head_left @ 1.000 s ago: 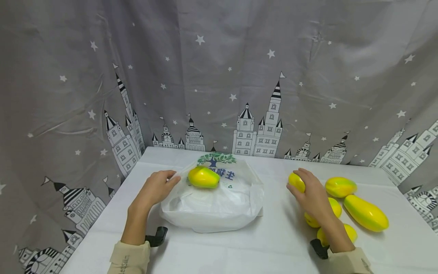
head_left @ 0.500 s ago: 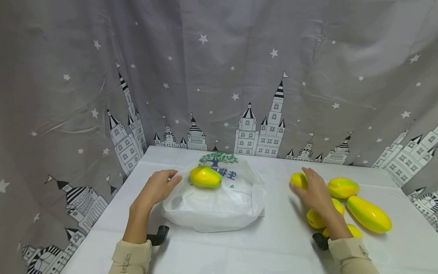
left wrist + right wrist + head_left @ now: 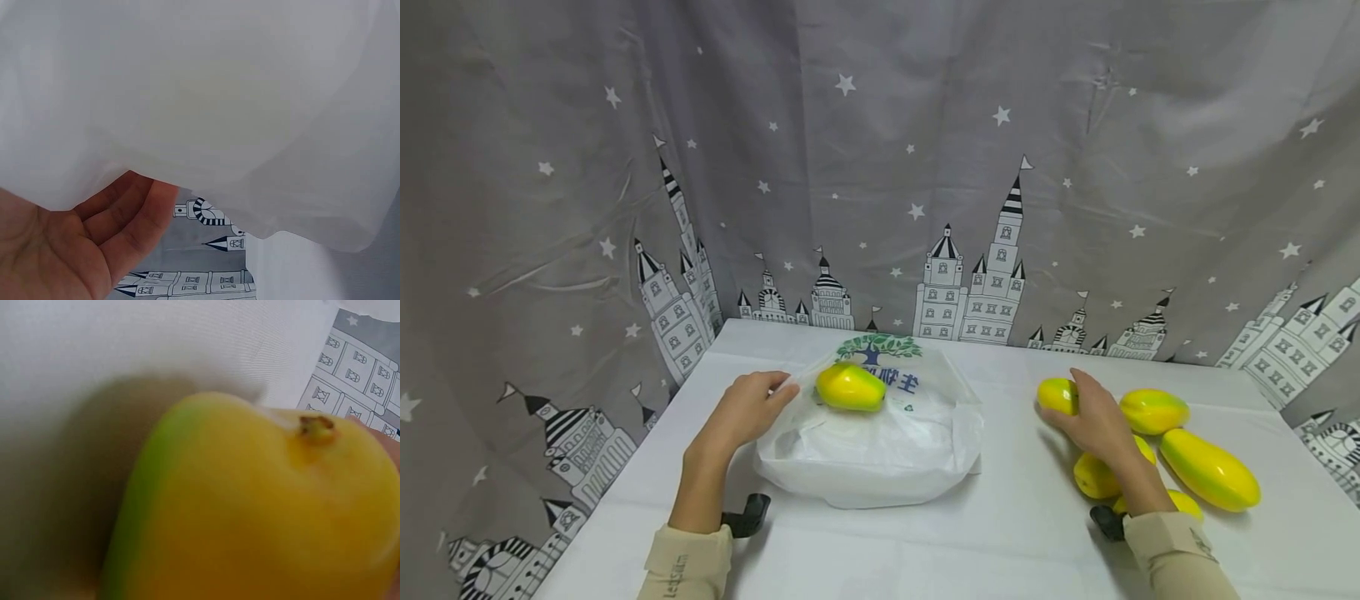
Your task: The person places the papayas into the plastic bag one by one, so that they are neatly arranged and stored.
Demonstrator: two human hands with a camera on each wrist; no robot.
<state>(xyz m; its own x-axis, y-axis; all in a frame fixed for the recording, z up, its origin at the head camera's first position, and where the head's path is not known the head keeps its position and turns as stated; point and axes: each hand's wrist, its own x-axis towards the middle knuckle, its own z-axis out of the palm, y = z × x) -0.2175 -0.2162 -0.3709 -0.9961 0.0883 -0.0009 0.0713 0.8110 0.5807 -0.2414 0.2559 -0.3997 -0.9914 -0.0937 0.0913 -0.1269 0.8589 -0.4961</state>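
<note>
In the head view, my left hand (image 3: 748, 412) pinches the left edge of a thin white plastic bag (image 3: 872, 487) printed with a tree. Its fingers (image 3: 140, 219) go behind the film in the left wrist view, and the thumb is hidden there. A yellow-green papaya (image 3: 852, 387) lies on the bag. My right hand (image 3: 1097, 421) has its thumb and fingers around a papaya (image 3: 1057, 396) on the table's right side. Beneath the right wrist lies another papaya (image 3: 1094, 477), partly covered. A large yellow fruit surface (image 3: 262, 506) with a stem stub fills much of the right wrist view.
To the right of my right hand lie a rounder papaya (image 3: 1153, 411) and a long one (image 3: 1210, 471). One more papaya (image 3: 1186, 503) shows behind the right sleeve. A grey castle-print curtain (image 3: 880, 167) stands behind the white-covered table (image 3: 850, 558).
My right hand has shifted slightly rightward, so more of the papaya at its fingers shows. The head view has moved a little. My left hand and the bag stay the same.
</note>
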